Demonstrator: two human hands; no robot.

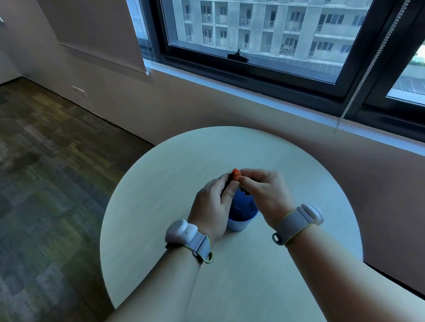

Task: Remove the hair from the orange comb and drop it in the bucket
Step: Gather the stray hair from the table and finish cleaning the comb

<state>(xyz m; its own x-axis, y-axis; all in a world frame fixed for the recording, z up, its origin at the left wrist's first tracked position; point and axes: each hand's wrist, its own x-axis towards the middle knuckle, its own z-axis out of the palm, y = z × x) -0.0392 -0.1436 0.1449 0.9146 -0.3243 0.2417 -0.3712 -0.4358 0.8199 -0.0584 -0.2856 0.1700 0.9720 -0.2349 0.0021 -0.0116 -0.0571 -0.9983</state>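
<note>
left hand (211, 207) grips orange comb (235, 174) | right hand (265, 194) pinches at comb teeth | both above bucket (242, 218), worktop (157, 191) centre

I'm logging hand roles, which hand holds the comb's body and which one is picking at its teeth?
The left hand grips the orange comb by its body; the right hand pinches at its teeth, above the blue bucket.

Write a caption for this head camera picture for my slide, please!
Two hands, left hand and right hand, hold an orange comb above a blue bucket on a round table.
</note>
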